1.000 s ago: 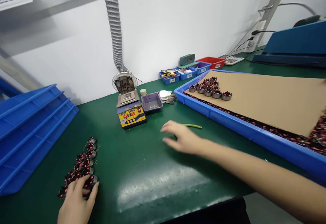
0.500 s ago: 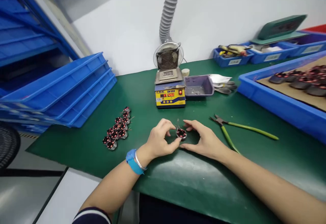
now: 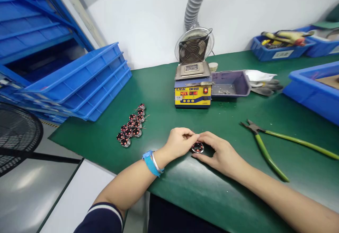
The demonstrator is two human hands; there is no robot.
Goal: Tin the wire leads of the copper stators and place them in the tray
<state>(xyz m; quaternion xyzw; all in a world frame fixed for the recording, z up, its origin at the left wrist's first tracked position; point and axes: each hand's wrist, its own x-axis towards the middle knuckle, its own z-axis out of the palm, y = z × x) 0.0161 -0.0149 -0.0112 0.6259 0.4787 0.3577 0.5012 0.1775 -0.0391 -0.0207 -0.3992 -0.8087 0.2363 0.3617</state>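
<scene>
A small round motor stator (image 3: 197, 147) with copper windings and a metal rim rests on the green table between my hands. My right hand (image 3: 221, 153) curves around its right side, thumb low at the near rim and fingers at the far rim. Thumb and forefinger of my left hand (image 3: 181, 143) are pinched together at the stator's far edge, touching the right fingertips. What lies in that pinch is hidden. To the left stands a cluster of similar wound stators (image 3: 132, 124), some with thin wire ends sticking out.
Green-handled cutting pliers (image 3: 255, 128) lie spread to the right. Behind my hands stands a yellow-and-blue solder pot (image 3: 192, 97), beside a purple bin (image 3: 245, 81) and grey gloves (image 3: 266, 87). Blue trays (image 3: 103, 84) are stacked left; another blue tray (image 3: 304, 84) sits right.
My left hand has come over the stator's far edge and its thumb and forefinger have closed. The right fingers have drawn in around the stator. The whole view has shifted.
</scene>
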